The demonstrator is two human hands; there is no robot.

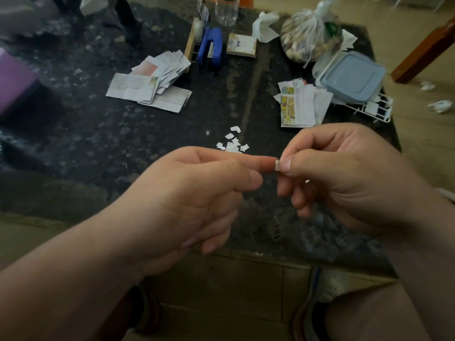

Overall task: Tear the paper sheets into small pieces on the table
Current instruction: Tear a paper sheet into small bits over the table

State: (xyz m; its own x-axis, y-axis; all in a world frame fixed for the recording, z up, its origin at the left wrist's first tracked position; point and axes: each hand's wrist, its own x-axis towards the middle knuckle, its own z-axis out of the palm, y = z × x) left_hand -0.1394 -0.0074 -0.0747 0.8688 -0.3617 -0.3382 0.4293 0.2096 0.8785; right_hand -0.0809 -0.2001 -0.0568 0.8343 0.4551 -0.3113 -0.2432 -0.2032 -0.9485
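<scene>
Head view: a tiny paper scrap (pixel 276 166) is pinched between the fingertips of the left hand (pixel 197 200) and right hand (pixel 344 178), above the dark stone table's (pixel 103 148) near edge. Small torn pieces (pixel 232 143) lie at the table's middle. Paper stacks sit farther back, one toward the left (pixel 150 81), one near the right edge (pixel 301 104).

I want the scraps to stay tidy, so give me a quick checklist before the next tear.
1. Both hands pinch the scrap: left hand, right hand: ok.
2. Scrap big enough to tear again: cannot tell, nearly hidden by fingertips.
3. Hands over the table, near the torn pieces: ok.
4. More paper ready: left stack and right stack on table: ok.
5. Floor free of litter: not ok, crumpled bits lie there.
</scene>
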